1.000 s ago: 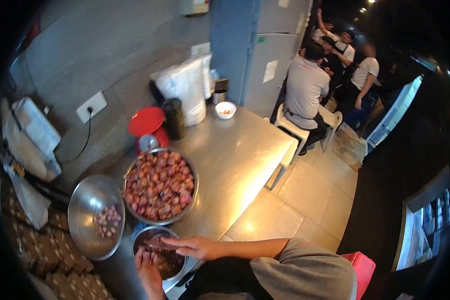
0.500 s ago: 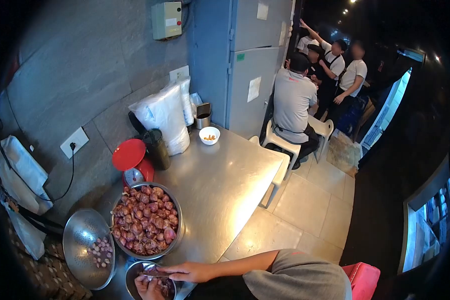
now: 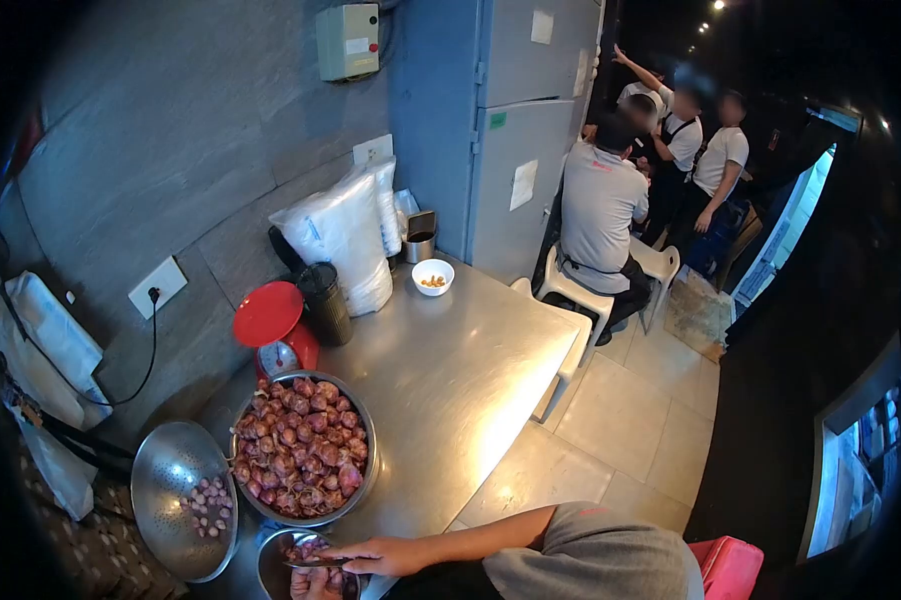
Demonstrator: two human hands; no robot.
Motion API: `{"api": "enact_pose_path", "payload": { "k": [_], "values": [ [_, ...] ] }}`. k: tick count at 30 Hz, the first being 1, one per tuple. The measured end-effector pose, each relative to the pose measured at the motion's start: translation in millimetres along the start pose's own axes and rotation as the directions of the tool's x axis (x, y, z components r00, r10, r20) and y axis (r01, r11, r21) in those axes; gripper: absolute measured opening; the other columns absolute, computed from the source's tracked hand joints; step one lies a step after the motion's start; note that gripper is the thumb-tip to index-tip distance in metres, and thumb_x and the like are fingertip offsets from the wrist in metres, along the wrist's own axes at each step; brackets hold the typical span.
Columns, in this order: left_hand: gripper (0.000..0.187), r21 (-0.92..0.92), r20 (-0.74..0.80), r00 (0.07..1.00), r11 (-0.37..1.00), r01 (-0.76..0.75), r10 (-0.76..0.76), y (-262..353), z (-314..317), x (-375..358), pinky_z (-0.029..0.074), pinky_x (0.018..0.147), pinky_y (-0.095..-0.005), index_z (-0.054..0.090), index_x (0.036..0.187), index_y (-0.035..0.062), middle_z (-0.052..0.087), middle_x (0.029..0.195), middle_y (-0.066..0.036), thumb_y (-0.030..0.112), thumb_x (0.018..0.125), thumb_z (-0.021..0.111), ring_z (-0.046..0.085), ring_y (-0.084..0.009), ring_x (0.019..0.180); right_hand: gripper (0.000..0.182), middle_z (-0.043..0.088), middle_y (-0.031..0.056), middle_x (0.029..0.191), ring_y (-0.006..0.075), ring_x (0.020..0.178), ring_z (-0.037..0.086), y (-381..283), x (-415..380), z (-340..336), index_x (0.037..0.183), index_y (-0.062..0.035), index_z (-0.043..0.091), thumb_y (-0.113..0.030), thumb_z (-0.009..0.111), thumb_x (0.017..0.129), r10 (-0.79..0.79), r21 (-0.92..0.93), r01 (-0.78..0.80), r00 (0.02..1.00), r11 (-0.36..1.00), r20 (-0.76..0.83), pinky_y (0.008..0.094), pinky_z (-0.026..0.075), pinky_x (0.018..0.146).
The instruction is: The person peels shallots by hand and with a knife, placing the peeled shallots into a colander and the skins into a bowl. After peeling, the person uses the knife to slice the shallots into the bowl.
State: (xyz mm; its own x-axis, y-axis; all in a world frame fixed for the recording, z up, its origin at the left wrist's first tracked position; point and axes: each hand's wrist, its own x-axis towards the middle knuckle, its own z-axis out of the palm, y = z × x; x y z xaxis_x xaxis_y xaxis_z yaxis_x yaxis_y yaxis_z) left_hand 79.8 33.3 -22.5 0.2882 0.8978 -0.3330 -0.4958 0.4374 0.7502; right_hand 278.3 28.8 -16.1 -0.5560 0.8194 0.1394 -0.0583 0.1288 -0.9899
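Note:
At the bottom, my right hand (image 3: 378,555) grips a small knife (image 3: 315,563), its blade pointing left across a small metal bowl (image 3: 267,553). Just under the blade, my left hand (image 3: 315,584) has its fingers closed; what they hold is hidden. Purple-red pieces, seemingly shallots (image 3: 305,547), lie inside this bowl. Behind it stands a large metal pot (image 3: 372,455) heaped with unpeeled red shallots (image 3: 305,440). On the left, a metal colander (image 3: 160,470) holds several peeled, pale-purple shallots (image 3: 208,505).
The steel table (image 3: 450,370) bears a red scale (image 3: 275,320), a dark tumbler (image 3: 325,305), plastic-wrapped packs (image 3: 345,240), a white bowl (image 3: 433,270) and a metal canister (image 3: 420,240). A grey fridge (image 3: 525,150) stands behind. Several people (image 3: 600,205) are gathered at the back right near white stools (image 3: 575,290).
The view has shifted slightly, so the table and its things sit a little lower and farther right. My left hand has moved lower in the bowl, under the knife, which my right hand still grips.

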Motion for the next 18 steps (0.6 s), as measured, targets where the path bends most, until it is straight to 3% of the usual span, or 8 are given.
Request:
{"api": "enact_pose_path", "payload": {
  "k": [4,7,11,14,17,18],
  "values": [
    [0.018,-0.005,-0.107,0.99,0.996,-0.092,0.09,-1.4,1.3,-9.2,0.05,0.073,-0.0358,0.053,0.099,0.0033,0.056,0.101,-0.015,0.001,0.081,0.054,0.057,-0.0252,0.087,0.042,0.046,0.0135,0.12,0.0234,0.111,0.046,10.9,16.8,17.3,0.129,-0.0088,0.031,-0.026,0.04,0.092,-0.039,-0.036,0.036,0.997,0.999,-0.07,0.0301,0.035,0.091],
    [0.02,0.011,-0.072,0.995,0.998,-0.069,0.069,4.6,5.4,-15.6,0.048,0.078,-0.035,0.052,0.101,0.0018,0.055,0.104,-0.016,0.0,0.081,0.054,0.055,-0.0258,0.093,0.038,0.047,0.0133,0.118,0.0239,0.109,0.047,16.4,34.4,20.5,0.125,-0.0072,0.034,-0.025,0.04,0.092,0.111,-0.006,-0.111,0.994,0.994,0.011,0.0315,0.036,0.09],
    [0.022,0.075,-0.162,0.985,0.996,-0.044,0.056,14.3,1.7,-14.2,0.047,0.08,-0.0353,0.051,0.103,0.0025,0.055,0.103,-0.015,0.001,0.082,0.055,0.055,-0.0242,0.093,0.032,0.051,0.0145,0.111,0.0256,0.099,0.053,34.3,39.5,35.4,0.12,-0.0086,0.038,-0.023,0.041,0.091,-0.065,-0.051,0.056,0.975,0.997,-0.213,0.0342,0.04,0.082],
    [0.022,0.164,-0.203,0.973,0.983,-0.079,0.112,19.9,1.7,-16.0,0.048,0.077,-0.0328,0.049,0.101,0.0036,0.057,0.097,-0.013,0.003,0.081,0.058,0.057,-0.0216,0.087,0.034,0.052,0.015,0.11,0.0269,0.098,0.054,16.8,37.1,31.3,0.121,-0.0095,0.036,-0.025,0.041,0.091,0.001,-0.137,-0.022,0.989,0.99,-0.15,0.0346,0.041,0.082],
    [0.02,0.289,-0.058,0.978,0.941,-0.177,0.202,20.4,-14.2,-17.3,0.049,0.07,-0.029,0.05,0.098,0.0041,0.058,0.092,-0.011,0.007,0.081,0.06,0.058,-0.0191,0.078,0.034,0.054,0.0181,0.108,0.0322,0.096,0.055,5.0,37.6,18.6,0.121,-0.0087,0.036,-0.026,0.041,0.091,0.111,-0.094,-0.133,0.972,0.987,-0.207,0.0362,0.042,0.082],
    [0.019,0.291,-0.037,0.978,0.938,-0.186,0.205,22.4,-14.1,-17.1,0.049,0.068,-0.0281,0.051,0.097,0.0043,0.059,0.09,-0.01,0.008,0.081,0.06,0.058,-0.018,0.075,0.038,0.053,0.0192,0.11,0.0324,0.097,0.055,10.2,39.1,17.1,0.125,-0.0098,0.033,-0.026,0.04,0.091,0.059,-0.105,-0.081,0.979,0.991,-0.196,0.0365,0.042,0.082]
  ]
}}
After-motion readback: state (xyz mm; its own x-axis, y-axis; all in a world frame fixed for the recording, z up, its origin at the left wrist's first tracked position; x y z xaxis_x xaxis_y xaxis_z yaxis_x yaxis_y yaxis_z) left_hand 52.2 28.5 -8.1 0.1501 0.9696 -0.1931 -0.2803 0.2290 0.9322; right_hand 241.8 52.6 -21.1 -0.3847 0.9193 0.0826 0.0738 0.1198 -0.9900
